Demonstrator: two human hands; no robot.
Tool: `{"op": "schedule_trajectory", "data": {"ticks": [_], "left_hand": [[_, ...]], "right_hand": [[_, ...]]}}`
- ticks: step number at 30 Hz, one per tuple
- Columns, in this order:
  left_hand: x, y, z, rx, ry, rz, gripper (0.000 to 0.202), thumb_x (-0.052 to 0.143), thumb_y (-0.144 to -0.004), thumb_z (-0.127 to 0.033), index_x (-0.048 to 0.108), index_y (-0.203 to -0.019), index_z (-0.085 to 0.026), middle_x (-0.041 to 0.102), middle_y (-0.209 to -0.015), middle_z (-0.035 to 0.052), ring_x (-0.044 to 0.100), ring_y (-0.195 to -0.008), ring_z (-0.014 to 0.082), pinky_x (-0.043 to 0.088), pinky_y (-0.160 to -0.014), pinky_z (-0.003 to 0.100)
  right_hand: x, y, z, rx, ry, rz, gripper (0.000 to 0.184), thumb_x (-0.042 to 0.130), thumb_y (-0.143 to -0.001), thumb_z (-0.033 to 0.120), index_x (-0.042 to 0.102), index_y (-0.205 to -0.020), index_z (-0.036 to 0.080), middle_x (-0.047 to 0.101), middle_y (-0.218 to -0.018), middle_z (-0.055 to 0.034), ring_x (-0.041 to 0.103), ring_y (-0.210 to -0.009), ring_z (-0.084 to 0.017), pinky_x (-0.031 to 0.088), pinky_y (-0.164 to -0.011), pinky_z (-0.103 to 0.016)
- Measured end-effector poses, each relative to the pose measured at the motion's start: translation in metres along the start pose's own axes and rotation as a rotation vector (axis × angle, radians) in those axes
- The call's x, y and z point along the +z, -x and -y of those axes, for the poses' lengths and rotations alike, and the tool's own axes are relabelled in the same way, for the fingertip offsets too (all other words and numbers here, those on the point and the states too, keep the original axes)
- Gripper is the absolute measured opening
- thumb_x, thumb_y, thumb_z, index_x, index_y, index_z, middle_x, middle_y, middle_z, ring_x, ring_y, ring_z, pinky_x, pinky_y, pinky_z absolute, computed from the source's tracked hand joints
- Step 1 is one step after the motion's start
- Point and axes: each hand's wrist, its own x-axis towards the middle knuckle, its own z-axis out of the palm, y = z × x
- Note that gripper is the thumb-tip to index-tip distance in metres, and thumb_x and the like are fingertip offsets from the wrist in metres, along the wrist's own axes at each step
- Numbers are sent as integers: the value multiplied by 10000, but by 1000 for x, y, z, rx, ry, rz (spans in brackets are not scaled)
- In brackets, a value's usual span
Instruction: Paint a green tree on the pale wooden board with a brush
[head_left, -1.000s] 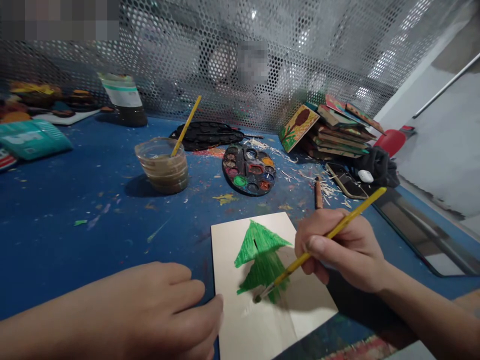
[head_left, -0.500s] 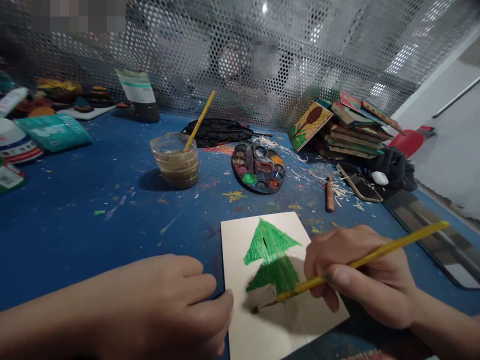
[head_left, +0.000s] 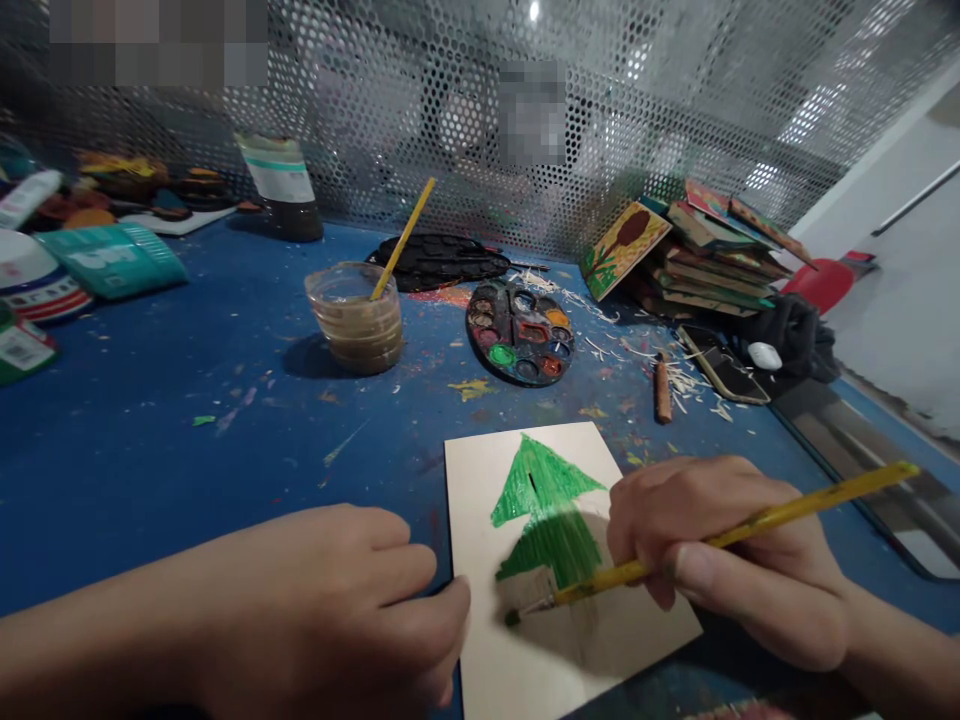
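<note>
Blue paint-spattered table (head_left: 187, 470), perforated metal screen (head_left: 360, 120) behind; pale board (head_left: 487, 670) lies flat nearest us, green tree (head_left: 555, 480) on it; our right hand (head_left: 739, 550) pinches a yellow brush (head_left: 817, 497) between thumb and fingers, handle slanting up to the right; its dark green tip is at the board, just below the tree's lower left edge, contact we can't confirm; our left hand (head_left: 367, 590) sits at the board's left edge, fingers curled close together, some tips hidden, grip we can't tell; beyond the board, round palette (head_left: 517, 330); left of that, cup of murky water (head_left: 360, 345) with a second brush (head_left: 409, 230) leaning in it.
</note>
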Motion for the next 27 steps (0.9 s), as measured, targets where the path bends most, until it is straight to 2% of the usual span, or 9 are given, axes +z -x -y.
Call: {"op": "schedule_trajectory", "data": {"ticks": [7, 12, 17, 21, 27], "left_hand": [[0, -2, 0, -27, 7, 13, 228, 577, -821, -358, 568, -991, -205, 579, -631, -82, 432, -455, 115, 231, -398, 336], [1, -1, 0, 27, -51, 16, 194, 564, -828, -366, 578, -946, -213, 580, -661, -82, 426, -467, 116, 225, -398, 342], [-1, -1, 0, 29, -45, 26, 204, 576, -804, -364, 579, -945, -217, 584, -656, -77, 409, -467, 117, 209, -403, 343], [0, 1, -1, -1, -12, 23, 214, 606, -778, -361, 562, -923, -209, 548, -606, -84, 399, -454, 118, 206, -402, 333], [2, 1, -1, -38, 51, 37, 196, 596, -795, -357, 550, -935, -227, 532, -594, -89, 427, -451, 119, 233, -406, 322]], "right_hand": [[-5, -1, 4, -10, 53, 23, 132, 497, -918, 220, 591, -829, 194, 542, -628, 0, 539, -605, -137, 433, -568, -275], [-12, -1, 8, -63, 183, 18, 139, 484, -918, 221, 558, -803, 201, 545, -640, -9, 545, -594, -141, 435, -562, -287], [-12, 1, 8, -59, 95, -77, 141, 515, -912, 229, 592, -797, 202, 532, -605, -1, 527, -574, -138, 433, -538, -284], [-5, 1, 6, -77, 35, -22, 138, 499, -925, 225, 615, -854, 202, 545, -591, 3, 577, -614, -145, 481, -593, -284], [0, 0, 2, -61, 8, 21, 112, 511, -918, 215, 614, -877, 197, 588, -636, -8, 586, -644, -143, 482, -601, -277]]}}
